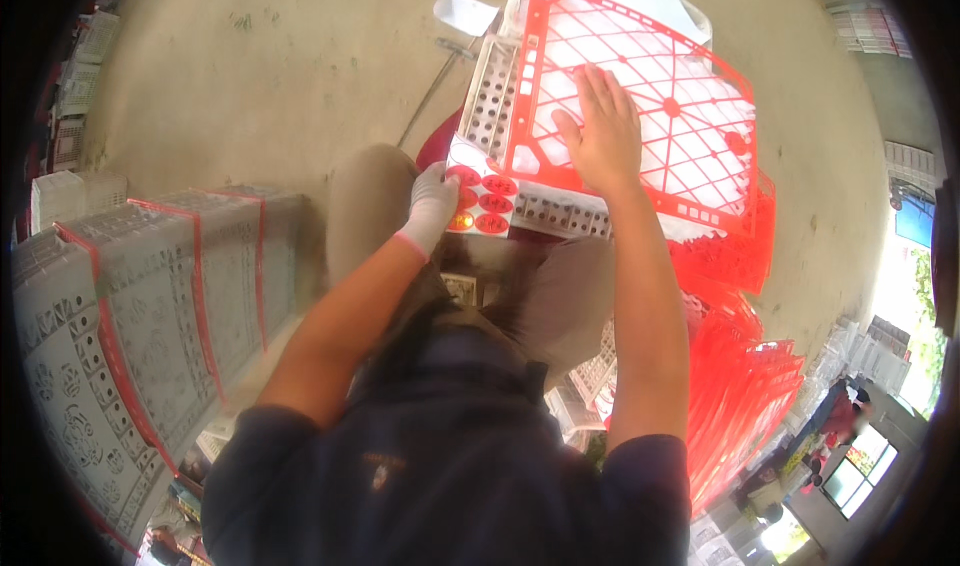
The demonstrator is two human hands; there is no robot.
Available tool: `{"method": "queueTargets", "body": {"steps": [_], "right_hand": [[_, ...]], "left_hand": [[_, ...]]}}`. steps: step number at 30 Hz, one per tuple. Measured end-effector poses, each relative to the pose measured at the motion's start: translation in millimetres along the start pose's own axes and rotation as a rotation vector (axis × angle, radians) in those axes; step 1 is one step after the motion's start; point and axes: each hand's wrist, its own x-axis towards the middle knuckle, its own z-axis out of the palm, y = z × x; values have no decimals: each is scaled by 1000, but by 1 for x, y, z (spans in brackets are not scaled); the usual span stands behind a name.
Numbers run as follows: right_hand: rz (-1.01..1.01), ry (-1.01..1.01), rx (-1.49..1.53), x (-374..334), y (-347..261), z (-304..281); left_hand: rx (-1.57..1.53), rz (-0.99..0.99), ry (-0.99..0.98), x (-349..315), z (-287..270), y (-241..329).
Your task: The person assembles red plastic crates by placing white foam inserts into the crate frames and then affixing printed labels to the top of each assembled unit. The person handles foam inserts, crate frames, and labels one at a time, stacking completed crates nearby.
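A: What does the left hand (pixel 431 204) have?
B: It's gloved, and its fingers are closed on the left edge of a sticker sheet (pixel 482 201), a white one with round red stickers. The sheet sits at the near left corner of a crate (pixel 493 94), a pale one with rows of holes.

A: And the right hand (pixel 607 131)?
B: Bare, laid palm down on a red grid panel (pixel 671 108). Its fingers are stretched out and the thumb stands apart; they aren't gripping anything.

A: Where's that panel?
B: On top of the crate, tilted a little in view, with white material showing through its gaps.

A: What's around them?
B: More red panels (pixel 735 396) are piled by the person's right arm. On the left is a stack of grey crates (pixel 150 296) tied with red straps. A scrap of white paper (pixel 465 13) lies on the floor (pixel 300 66) beyond the crate.
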Motion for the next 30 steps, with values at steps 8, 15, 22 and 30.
{"method": "queueTargets", "body": {"steps": [8, 15, 22, 30], "right_hand": [[33, 73, -22, -16, 3, -5], [28, 71, -13, -3, -4, 4], [26, 18, -51, 7, -11, 18], [66, 443, 333, -52, -32, -82]], "left_hand": [[-766, -654, 157, 26, 62, -44], [143, -19, 137, 16, 47, -24], [428, 146, 137, 7, 30, 1], [-609, 75, -184, -13, -3, 5]]}}
